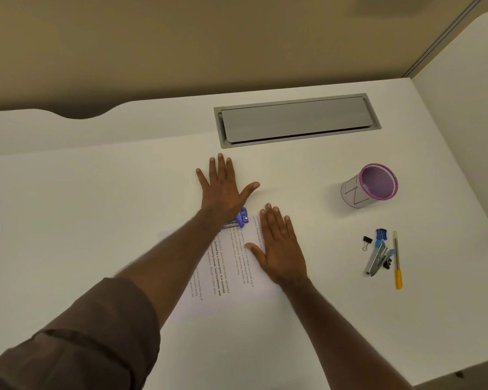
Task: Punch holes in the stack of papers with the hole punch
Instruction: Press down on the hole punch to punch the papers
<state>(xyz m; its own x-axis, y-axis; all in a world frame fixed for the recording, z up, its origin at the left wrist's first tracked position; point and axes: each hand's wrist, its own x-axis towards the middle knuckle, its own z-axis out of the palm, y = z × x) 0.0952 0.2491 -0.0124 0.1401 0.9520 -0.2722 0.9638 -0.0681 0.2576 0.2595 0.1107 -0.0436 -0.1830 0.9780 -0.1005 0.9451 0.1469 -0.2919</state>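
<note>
Left hand (222,190) flat, fingers spread wide, heel of palm and wrist over the blue hole punch (240,218); fingers reach past it onto bare desk (96,192). Grips nothing. Punch mostly hidden under wrist, only its blue right end and metal base showing; sits at far edge of the stack of papers (226,266).

Right hand (279,249) flat, fingers straight and close together, pressing on right part of the printed top sheet, just beside the punch. Holds nothing.

Papers lie mid-desk, text running sideways to the camera, between both forearms.

Right of papers, well apart: purple mesh pen cup (371,185) upright; nearer, a stapler (376,258), blue sharpener (381,234), black binder clip (366,242), yellow pen (397,263) clustered together. Grey cable hatch (296,119) at far side of desk.
</note>
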